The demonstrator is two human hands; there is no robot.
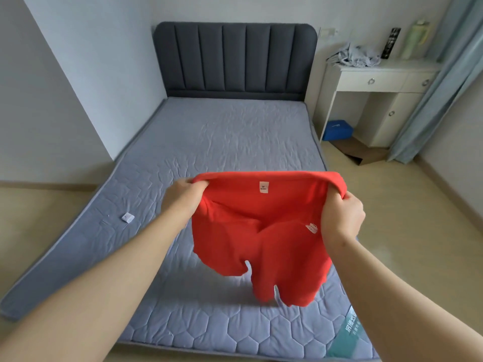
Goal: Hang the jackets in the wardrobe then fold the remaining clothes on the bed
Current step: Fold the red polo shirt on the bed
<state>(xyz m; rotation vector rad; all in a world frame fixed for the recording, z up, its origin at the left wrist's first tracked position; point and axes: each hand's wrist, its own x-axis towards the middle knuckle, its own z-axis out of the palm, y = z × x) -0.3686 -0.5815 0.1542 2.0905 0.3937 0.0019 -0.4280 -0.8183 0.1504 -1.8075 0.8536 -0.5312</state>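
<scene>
Two hands hold one garment: red shorts (261,239), gripped at the waistband and suspended over the near part of the bed (222,142). Left hand (187,195) bunches the left end of the waistband, fingers (201,184) curled over the hem and pinching it. Right hand (342,214) does the same at the right end, fist closed on gathered cloth. Waistband stretched roughly level between them, size label facing the camera. Leg openings hang down; lowest hems appear to reach or nearly reach the mattress, cannot tell which.

Mattress bare otherwise, apart from a small white tag (127,217) near its left edge. No jackets on the bed and no wardrobe in view. A crumpled pale garment (358,57) lies on the white counter (386,67) beside the headboard, well apart from the hands.

Judgement: hanging stage looks finished; folding stage in hand, at the point of presenting the shorts before laying them out.

Next move calls for: lowering the shorts flat onto the mattress, waistband kept taut so the legs spread without creases; then bringing one leg over the other and doubling lengthwise. Soft knit will likely sag and bunch if one end is released early.
</scene>
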